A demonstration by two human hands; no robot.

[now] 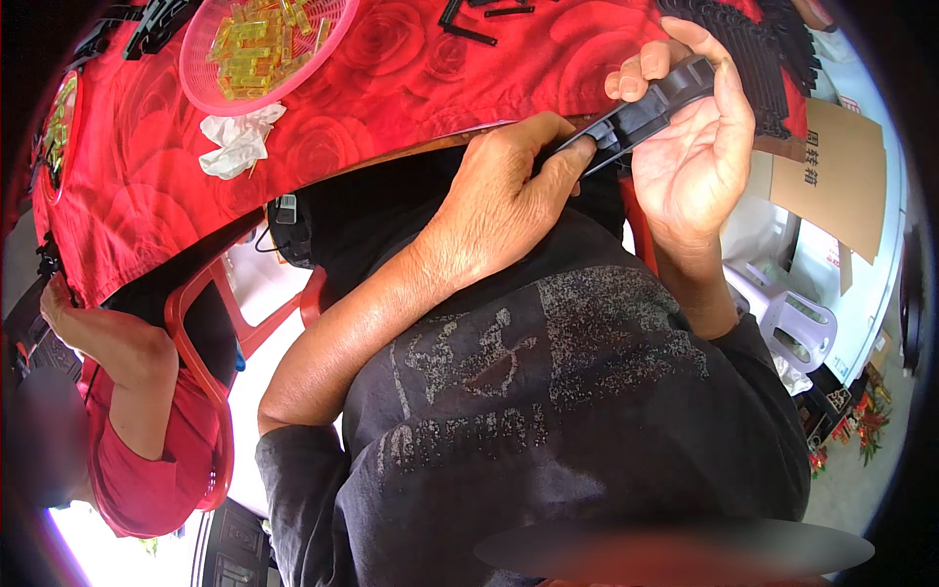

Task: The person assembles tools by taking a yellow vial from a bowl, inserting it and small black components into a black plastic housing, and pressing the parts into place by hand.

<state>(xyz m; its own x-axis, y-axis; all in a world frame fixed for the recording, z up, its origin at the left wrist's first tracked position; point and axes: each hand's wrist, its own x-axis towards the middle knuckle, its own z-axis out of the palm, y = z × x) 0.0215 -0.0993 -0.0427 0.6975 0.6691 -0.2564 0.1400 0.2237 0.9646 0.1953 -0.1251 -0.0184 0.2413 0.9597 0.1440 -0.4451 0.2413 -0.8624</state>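
Observation:
A long black plastic part (636,122) with a hollowed, ribbed body is held tilted between my hands, just over the near edge of the table. My left hand (504,196) pinches its lower end between thumb and fingers. Around the upper end curl the thumb and fingers of my right hand (694,157), its palm turned up and partly bare. The left fingertips are partly hidden behind the part.
A pink basket (189,76) of small yellow see-through pieces (256,59) and a crumpled white tissue (238,140) lie on the red rose-patterned tablecloth (333,147). Black strips (469,31) lie farther back. Black parts (738,68) are stacked at right, near cardboard (831,176). Another person (147,421) sits at left.

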